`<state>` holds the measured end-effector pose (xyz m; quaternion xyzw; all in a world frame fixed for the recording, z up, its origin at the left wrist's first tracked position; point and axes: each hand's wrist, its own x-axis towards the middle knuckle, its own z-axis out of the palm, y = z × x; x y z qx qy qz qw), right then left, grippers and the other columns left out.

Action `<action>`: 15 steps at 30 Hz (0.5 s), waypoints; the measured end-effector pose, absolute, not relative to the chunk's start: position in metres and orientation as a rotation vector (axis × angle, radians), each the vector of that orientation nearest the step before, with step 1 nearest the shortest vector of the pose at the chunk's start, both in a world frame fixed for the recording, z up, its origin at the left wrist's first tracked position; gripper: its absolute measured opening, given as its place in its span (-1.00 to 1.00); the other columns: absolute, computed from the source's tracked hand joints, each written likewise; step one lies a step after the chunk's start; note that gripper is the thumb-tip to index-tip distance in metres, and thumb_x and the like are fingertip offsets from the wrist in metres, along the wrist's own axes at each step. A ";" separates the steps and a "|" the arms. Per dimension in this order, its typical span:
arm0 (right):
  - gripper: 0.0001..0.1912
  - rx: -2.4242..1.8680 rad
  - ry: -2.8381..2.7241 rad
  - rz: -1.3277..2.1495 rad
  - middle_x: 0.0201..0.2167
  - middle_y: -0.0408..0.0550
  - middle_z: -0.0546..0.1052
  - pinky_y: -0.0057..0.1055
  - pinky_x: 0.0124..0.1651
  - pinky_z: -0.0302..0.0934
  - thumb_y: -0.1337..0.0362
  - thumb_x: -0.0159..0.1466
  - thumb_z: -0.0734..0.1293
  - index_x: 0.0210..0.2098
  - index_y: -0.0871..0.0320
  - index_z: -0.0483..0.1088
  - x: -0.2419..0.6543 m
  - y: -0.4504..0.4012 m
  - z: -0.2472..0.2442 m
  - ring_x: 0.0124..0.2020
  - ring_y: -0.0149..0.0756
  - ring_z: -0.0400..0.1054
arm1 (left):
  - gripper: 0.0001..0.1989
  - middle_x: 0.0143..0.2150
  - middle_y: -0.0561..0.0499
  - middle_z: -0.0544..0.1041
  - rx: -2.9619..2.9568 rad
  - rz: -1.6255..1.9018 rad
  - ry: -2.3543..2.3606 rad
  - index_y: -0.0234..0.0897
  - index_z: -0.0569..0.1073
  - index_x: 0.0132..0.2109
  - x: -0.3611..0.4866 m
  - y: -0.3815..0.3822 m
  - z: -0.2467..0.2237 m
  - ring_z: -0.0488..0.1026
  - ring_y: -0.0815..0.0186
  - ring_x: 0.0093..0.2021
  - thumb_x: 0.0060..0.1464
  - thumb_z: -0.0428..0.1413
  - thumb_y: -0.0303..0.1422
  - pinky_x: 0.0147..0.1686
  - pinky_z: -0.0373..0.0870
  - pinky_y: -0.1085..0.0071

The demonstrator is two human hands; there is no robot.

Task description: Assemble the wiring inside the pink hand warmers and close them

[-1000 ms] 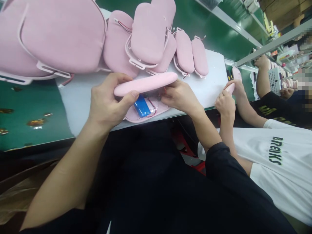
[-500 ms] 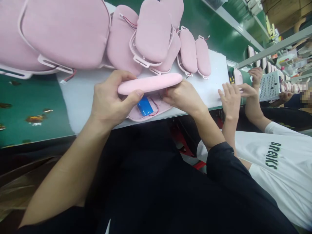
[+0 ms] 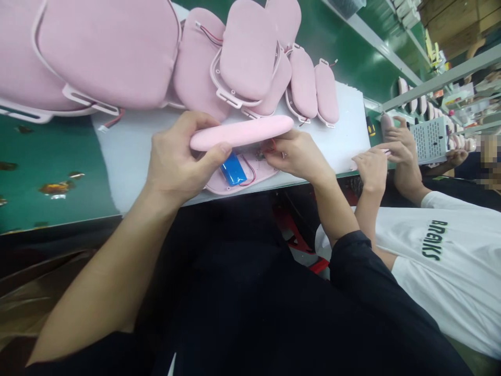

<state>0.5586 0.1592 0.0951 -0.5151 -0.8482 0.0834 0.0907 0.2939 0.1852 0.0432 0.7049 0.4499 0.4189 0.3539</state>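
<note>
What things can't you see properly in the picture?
All in the head view:
What the right hand pinches: partly behind the lifted pink pad.
Its underside: turned away.
The far-left pink pad: end cut off by the left edge.
The grey sign: words too small.

Pink cover (image 3: 241, 133) tilted above shell (image 3: 261, 172) — 1 blue battery (image 3: 234, 169) inside.

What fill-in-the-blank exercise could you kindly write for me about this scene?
1. The left hand grips one end of a raised ____ shell.
2. Beneath it, a flat pack coloured ____ lies in the lower shell.
3. The pale sheet lies on a ____ table.
4. The neighbouring person's shirt is ____.

Missing words: pink; blue; green; white.
</note>
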 end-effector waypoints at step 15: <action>-0.74 -1.585 -2.566 0.161 -0.17 0.02 0.65 -0.30 -0.11 0.31 0.32 0.37 0.30 -0.18 0.22 0.66 0.555 0.160 0.096 -0.17 -0.18 0.52 | -0.41 -0.14 -0.02 0.65 1.823 1.082 1.165 -0.30 0.62 0.06 0.294 0.185 0.043 0.53 0.25 -0.22 0.17 0.13 0.10 -0.19 0.36 0.35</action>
